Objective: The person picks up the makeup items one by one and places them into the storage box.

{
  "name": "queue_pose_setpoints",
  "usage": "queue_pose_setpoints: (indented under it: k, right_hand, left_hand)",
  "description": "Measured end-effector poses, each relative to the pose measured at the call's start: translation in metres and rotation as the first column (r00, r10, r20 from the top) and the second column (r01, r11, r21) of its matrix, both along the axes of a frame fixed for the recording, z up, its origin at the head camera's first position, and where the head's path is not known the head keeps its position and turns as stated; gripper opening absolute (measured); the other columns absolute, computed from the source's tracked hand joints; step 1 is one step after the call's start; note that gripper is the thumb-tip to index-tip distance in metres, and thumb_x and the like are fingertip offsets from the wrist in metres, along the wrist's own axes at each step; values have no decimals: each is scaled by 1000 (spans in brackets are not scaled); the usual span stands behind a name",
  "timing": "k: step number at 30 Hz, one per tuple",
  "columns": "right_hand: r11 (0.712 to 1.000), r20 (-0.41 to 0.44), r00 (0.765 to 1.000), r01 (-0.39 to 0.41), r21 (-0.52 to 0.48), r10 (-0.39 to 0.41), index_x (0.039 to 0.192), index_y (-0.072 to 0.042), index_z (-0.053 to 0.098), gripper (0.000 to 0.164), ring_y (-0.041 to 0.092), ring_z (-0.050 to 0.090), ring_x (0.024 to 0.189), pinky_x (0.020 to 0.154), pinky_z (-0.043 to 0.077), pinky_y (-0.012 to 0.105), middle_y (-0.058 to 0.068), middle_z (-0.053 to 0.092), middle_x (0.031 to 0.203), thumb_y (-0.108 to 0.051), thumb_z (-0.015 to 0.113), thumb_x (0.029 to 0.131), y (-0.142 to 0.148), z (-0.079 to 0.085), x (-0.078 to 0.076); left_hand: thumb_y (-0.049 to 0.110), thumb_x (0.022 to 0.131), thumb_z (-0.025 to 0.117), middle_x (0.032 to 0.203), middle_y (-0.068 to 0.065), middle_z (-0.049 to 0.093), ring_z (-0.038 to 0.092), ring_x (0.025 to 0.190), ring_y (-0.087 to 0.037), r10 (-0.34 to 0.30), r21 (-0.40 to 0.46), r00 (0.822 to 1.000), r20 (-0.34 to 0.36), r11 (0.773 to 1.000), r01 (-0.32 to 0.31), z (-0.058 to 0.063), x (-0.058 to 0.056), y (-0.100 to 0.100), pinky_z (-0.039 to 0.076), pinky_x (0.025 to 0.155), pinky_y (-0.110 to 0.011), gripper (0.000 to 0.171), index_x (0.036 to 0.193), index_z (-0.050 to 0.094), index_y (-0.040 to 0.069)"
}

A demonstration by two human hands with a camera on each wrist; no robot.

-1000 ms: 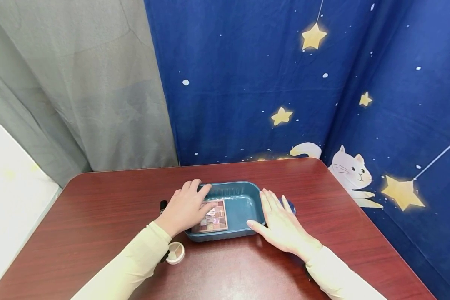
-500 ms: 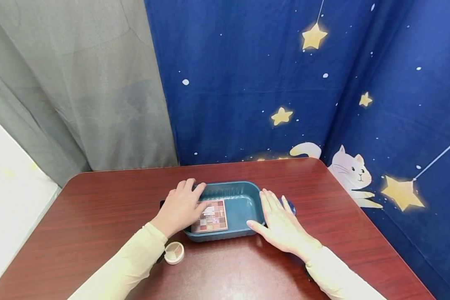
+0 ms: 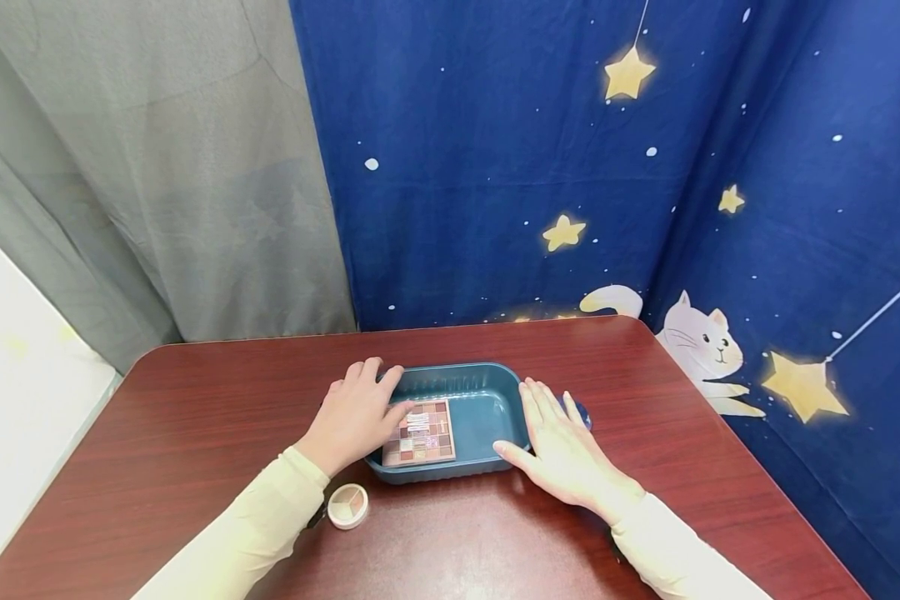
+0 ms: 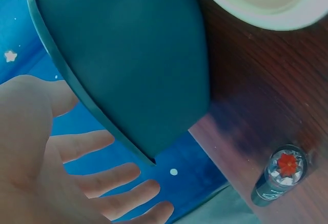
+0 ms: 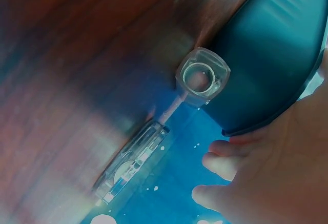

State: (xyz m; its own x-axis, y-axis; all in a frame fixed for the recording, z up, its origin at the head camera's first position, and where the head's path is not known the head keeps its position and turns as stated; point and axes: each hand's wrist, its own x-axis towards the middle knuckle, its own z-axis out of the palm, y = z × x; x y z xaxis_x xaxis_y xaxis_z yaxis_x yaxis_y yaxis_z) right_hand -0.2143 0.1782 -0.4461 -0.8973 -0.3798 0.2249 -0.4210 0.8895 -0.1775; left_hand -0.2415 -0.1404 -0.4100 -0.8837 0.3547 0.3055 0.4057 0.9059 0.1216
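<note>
A teal plastic basin (image 3: 487, 417) sits mid-table, with a square eyeshadow palette (image 3: 423, 437) lying flat in its left part. My left hand (image 3: 356, 417) is at the basin's left end, thumb over the palette's corner. In the left wrist view, its fingers (image 4: 110, 185) are spread loosely at the basin rim and hold nothing. My right hand (image 3: 570, 450) lies along the basin's right end, fingers fairly straight and thumb at the near rim. A round three-colour cream compact (image 3: 348, 506) stands by my left wrist.
A dark tube with a red flower in its clear top (image 4: 286, 167) stands beyond the left hand. Near the basin's right end are a clear squarish container (image 5: 202, 78) and a clear flat case (image 5: 132, 160). Curtains hang behind the table (image 3: 217, 400).
My left hand has shifted a little to the left, uncovering more of the palette and hiding the dark tube in the head view. My right hand has stayed in place.
</note>
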Motion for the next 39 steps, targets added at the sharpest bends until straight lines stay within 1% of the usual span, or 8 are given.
queue_pose_setpoints:
  k: [4, 10, 18, 24, 27, 30, 35, 39]
  right_hand:
    - [1000, -9, 1000, 1, 0, -1, 158, -2, 26, 103, 29, 23, 150, 116, 16, 62, 13, 28, 162, -79, 37, 91, 0, -1, 0]
    - [1000, 12, 1000, 9, 8, -9, 160, -4, 23, 103, 27, 21, 151, 117, 14, 60, 11, 26, 164, -80, 34, 91, 0, -2, -1]
    - [1000, 20, 1000, 12, 8, -12, 160, -5, 22, 103, 26, 20, 151, 118, 13, 59, 10, 25, 164, -81, 33, 91, 0, -2, 0]
    - [1000, 20, 1000, 12, 7, -12, 160, -5, 22, 103, 26, 20, 151, 118, 13, 59, 11, 25, 164, -81, 33, 91, 1, -1, 0]
    - [1000, 2, 1000, 8, 4, -8, 159, -4, 24, 102, 27, 23, 150, 117, 15, 60, 11, 27, 163, -80, 35, 91, 1, -1, 0]
    - [1000, -12, 1000, 4, 5, -4, 159, -3, 26, 102, 28, 24, 150, 116, 16, 61, 12, 29, 162, -79, 37, 92, 1, 0, 0]
    - [1000, -5, 1000, 4, 11, -4, 159, -3, 25, 102, 28, 23, 150, 116, 16, 61, 13, 28, 163, -79, 37, 92, 1, 0, -1]
    - [1000, -8, 1000, 0, 9, 0, 158, -2, 26, 103, 29, 23, 150, 117, 15, 61, 13, 28, 163, -79, 36, 92, 1, 0, 0]
  left_hand:
    - [45, 94, 65, 129, -20, 52, 50, 118, -39, -1, 7, 1000, -17, 1000, 1, -2, 0, -3, 49, 86, -58, 55, 136, 57, 10]
    - [44, 94, 65, 127, -20, 53, 51, 115, -39, 13, 3, 1000, -23, 1000, -13, -2, 0, -6, 50, 83, -57, 55, 136, 57, 9]
    - [44, 95, 64, 129, -22, 52, 50, 117, -40, 39, 2, 999, -2, 999, -39, -3, 0, -10, 50, 85, -58, 57, 137, 56, 7]
    - [41, 94, 66, 128, -23, 51, 50, 116, -41, 58, 1, 998, -7, 998, -58, -4, 1, -14, 51, 83, -58, 56, 137, 56, 5]
    - [40, 94, 67, 126, -23, 51, 50, 115, -41, 73, 3, 997, -14, 997, -73, -5, 1, -16, 51, 81, -58, 56, 136, 56, 5]
    - [39, 94, 67, 126, -24, 51, 50, 114, -42, 93, 3, 996, -7, 996, -93, -6, 1, -18, 50, 81, -59, 56, 136, 56, 4]
    - [38, 94, 66, 128, -26, 50, 50, 114, -44, 133, 7, 991, 26, 991, -134, -8, 1, -23, 50, 82, -60, 57, 137, 55, 3]
    - [37, 94, 67, 127, -27, 50, 51, 111, -45, 151, 28, 988, 14, 988, -152, -9, 0, -27, 51, 78, -60, 55, 135, 56, 2]
